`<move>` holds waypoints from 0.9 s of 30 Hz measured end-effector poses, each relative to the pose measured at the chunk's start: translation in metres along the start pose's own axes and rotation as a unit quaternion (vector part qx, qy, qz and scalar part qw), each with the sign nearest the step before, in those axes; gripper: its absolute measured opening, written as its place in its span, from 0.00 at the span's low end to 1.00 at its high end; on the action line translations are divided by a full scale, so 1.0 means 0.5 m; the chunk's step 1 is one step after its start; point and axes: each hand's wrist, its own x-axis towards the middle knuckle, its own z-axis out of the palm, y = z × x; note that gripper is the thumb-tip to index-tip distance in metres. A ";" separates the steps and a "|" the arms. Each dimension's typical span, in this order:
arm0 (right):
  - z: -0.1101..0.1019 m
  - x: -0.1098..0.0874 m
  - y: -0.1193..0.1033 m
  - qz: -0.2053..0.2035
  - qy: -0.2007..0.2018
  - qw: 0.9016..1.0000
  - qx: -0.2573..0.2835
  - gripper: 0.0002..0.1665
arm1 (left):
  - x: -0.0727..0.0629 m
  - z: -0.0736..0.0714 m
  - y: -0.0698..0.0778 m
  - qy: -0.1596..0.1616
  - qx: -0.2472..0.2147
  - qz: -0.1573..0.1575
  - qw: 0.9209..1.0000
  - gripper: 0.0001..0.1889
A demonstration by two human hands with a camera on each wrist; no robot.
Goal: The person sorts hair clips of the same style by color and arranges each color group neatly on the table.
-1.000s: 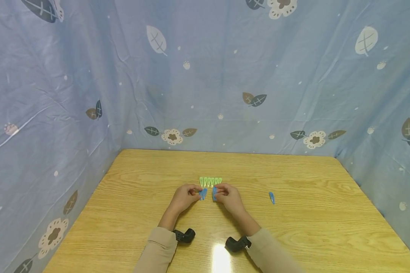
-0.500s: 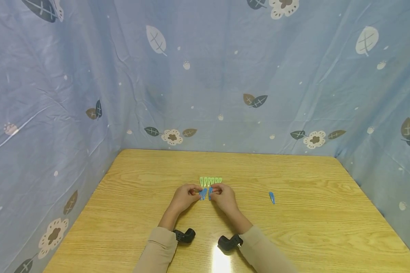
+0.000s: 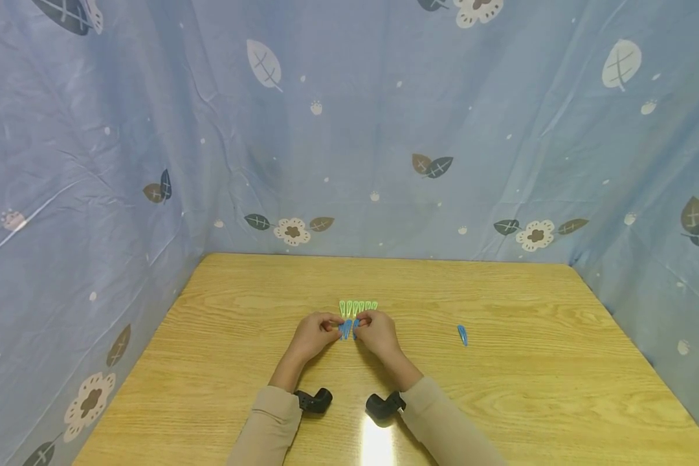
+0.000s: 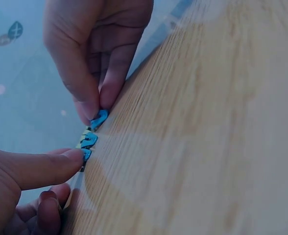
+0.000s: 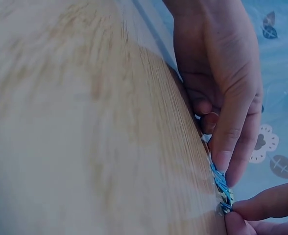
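Observation:
Several blue snap hair clips lie side by side between the two hands in the head view. My left hand point(image 3: 311, 338) holds the leftmost blue hair clip point(image 4: 86, 155) between thumb and index finger. Beside it a middle blue hair clip point(image 3: 347, 329) lies at a slight tilt. From the right, my right hand point(image 3: 377, 333) pinches another blue hair clip point(image 4: 100, 119) by its ends, close to the middle one. Just behind them runs a row of light green hair clips point(image 3: 355, 308), its front partly covered by the fingers.
One separate blue hair clip point(image 3: 463, 335) lies on the wooden table point(image 3: 530, 362) to the right. A blue curtain point(image 3: 349, 129) with leaf and flower prints encloses the back and sides. Black wrist mounts point(image 3: 316, 400) sit at both sleeves.
My right hand has moved left with its blue hair clip, nearing the clips by the left hand. The left hand has stayed in place.

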 end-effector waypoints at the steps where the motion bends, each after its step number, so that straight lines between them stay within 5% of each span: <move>1: 0.000 0.000 -0.001 -0.004 0.001 1.000 -0.004 0.14 | 0.000 0.000 0.000 0.000 -0.001 0.001 1.000 0.10; 14: 0.010 0.001 -0.004 -0.008 0.025 0.999 -0.030 0.13 | -0.002 -0.002 0.000 -0.002 0.001 -0.001 1.000 0.11; 27: -0.007 -0.015 0.015 -0.008 -0.027 0.997 0.078 0.20 | -0.003 0.000 0.004 -0.003 0.008 -0.001 1.000 0.11</move>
